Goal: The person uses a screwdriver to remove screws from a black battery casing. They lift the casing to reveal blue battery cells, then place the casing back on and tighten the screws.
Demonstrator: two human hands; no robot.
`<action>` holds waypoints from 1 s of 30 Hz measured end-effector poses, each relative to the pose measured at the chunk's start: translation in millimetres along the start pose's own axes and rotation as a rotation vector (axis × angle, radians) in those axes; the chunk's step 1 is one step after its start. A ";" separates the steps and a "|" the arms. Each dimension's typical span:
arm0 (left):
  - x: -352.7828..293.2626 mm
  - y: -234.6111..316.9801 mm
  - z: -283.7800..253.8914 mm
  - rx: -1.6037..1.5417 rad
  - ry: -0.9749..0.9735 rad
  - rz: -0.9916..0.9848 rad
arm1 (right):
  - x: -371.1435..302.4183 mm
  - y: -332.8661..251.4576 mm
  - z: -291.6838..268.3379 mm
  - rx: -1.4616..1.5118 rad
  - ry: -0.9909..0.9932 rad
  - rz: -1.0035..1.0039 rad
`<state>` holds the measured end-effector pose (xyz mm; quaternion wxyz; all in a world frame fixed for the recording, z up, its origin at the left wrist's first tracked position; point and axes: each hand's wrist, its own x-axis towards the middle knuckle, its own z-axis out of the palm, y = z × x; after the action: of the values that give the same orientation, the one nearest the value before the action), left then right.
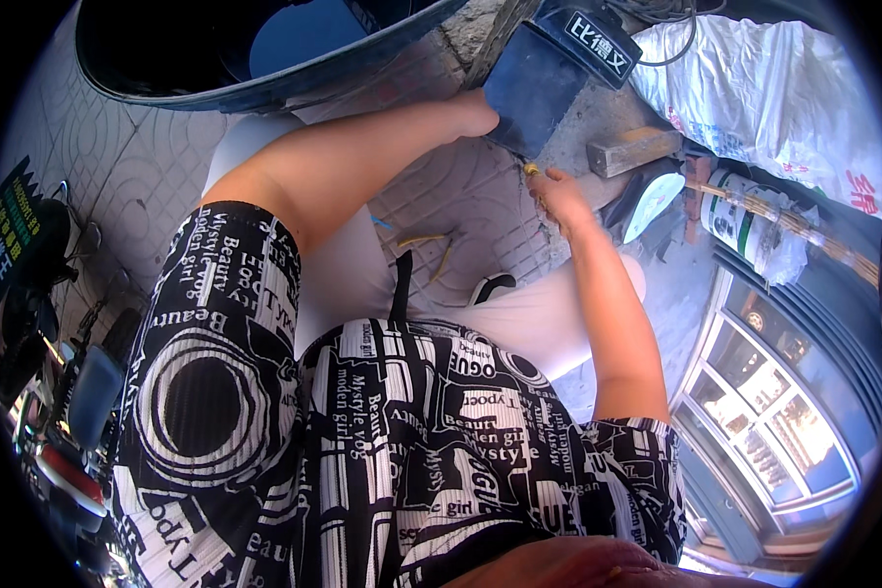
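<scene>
Seemingly we're working the box (533,86), right hand (561,200) curled round a yellow tool (531,171), left hand (480,113) unclear, next needing steadiness.

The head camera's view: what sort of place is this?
It looks like an outdoor pavement or yard beside a building, in daylight. Patterned paving covers the ground, what seems a parked two-wheeler stands at the left, and a paned window shows at lower right.

White characters on black rectangular plate (601,49); red on crumpled white plastic sack (759,88); Latin letters, black-and-white ribbed shirt (480,421); dark sign (14,230), script unclear.
</scene>
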<state>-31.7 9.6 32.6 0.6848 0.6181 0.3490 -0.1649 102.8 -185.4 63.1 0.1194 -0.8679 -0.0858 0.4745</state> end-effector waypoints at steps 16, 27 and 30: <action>8.2 -1.0 3.5 0.032 0.006 -0.027 | 7.0 9.5 -10.6 0.599 -0.155 0.325; 5.7 1.7 3.7 0.054 0.006 -0.014 | 1.2 24.6 3.7 -0.748 0.251 -0.560; 3.7 1.1 3.9 0.042 0.029 -0.024 | 7.6 8.8 -7.0 0.221 -0.102 0.084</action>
<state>-27.3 6.8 30.8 0.6645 0.6305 0.3625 -0.1716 113.0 -192.7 58.1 0.1897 -0.8271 -0.0027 0.5290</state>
